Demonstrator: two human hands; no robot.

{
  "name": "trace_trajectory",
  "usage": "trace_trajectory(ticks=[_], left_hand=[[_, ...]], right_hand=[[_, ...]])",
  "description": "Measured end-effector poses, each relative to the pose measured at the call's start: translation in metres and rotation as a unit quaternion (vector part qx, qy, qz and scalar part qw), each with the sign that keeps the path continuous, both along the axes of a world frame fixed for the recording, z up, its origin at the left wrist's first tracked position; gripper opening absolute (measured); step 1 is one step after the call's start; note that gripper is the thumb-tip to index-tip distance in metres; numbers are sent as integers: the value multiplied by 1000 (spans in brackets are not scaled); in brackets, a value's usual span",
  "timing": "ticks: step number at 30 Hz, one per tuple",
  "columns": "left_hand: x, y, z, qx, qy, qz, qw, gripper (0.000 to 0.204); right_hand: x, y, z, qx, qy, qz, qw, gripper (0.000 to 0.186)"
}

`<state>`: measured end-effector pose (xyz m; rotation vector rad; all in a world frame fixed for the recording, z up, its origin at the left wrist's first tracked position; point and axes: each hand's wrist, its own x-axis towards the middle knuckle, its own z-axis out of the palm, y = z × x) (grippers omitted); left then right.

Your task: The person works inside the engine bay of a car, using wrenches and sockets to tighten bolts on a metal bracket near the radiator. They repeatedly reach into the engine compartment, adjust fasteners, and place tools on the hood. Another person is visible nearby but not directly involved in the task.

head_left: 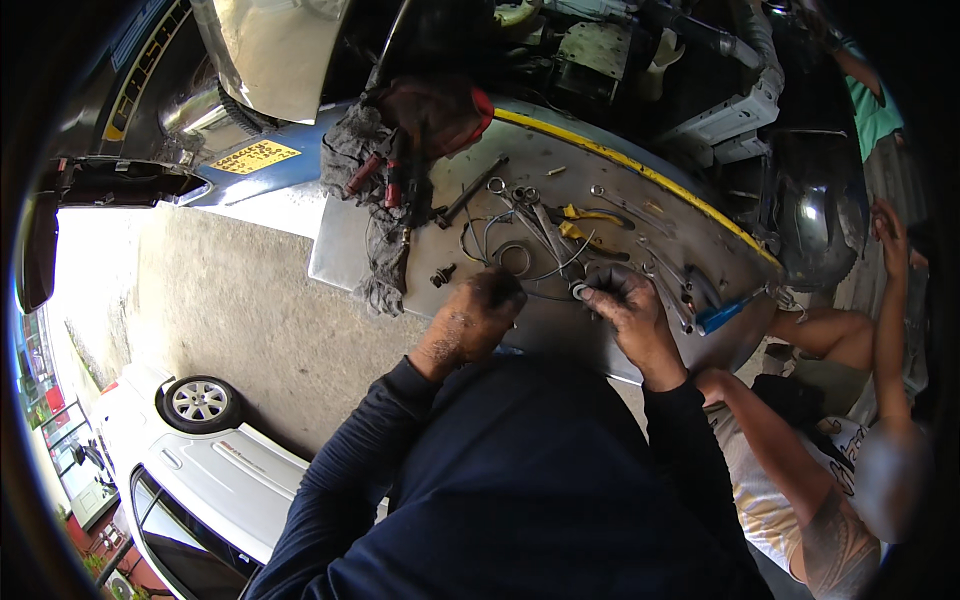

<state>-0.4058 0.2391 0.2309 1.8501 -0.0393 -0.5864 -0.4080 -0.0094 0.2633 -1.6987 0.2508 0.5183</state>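
Both my hands are over the near edge of a grey metal panel (345, 250). My left hand (470, 318) is closed, its fingers curled inward; what they hold, if anything, is hidden. My right hand (632, 310) pinches a small pale ring-shaped piece (579, 291) between thumb and finger. A thin wire (548, 296) runs between the two hands. Just beyond them lie a coil of wire (513, 260), several spanners (545, 228) and yellow-and-black pliers (590, 215). A small dark bolt-like part (443, 275) rests to the left of my left hand.
Dark rags (350, 150) with red-handled tools (392, 185) lie at the panel's left. A blue-handled screwdriver (728, 314) is at its right. Beyond the yellow strip (640, 170) are vehicle parts. Another person (790, 460) sits close on the right. A white car (215, 460) stands at left.
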Motion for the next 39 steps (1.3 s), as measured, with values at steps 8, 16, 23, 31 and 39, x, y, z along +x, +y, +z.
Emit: trace_trajectory(ticks=[8,16,23,31,39], left_hand=[[21,68,-11,210,-123,126,962,26],[32,47,-23,420,-227,112,872,38],[38,48,-27,392,-254,112,877,31],[40,54,-11,322,-282,127,895,31],[33,71,13,21,-85,36,995,32]], right_hand=[[77,39,4,364,72,-12,929,24],[154,125,-21,-412,-371,376,743,18],[165,138,-53,-445,-397,415,687,14],[161,122,-17,-406,-404,457,681,13],[122,71,38,-253,-247,427,832,35]])
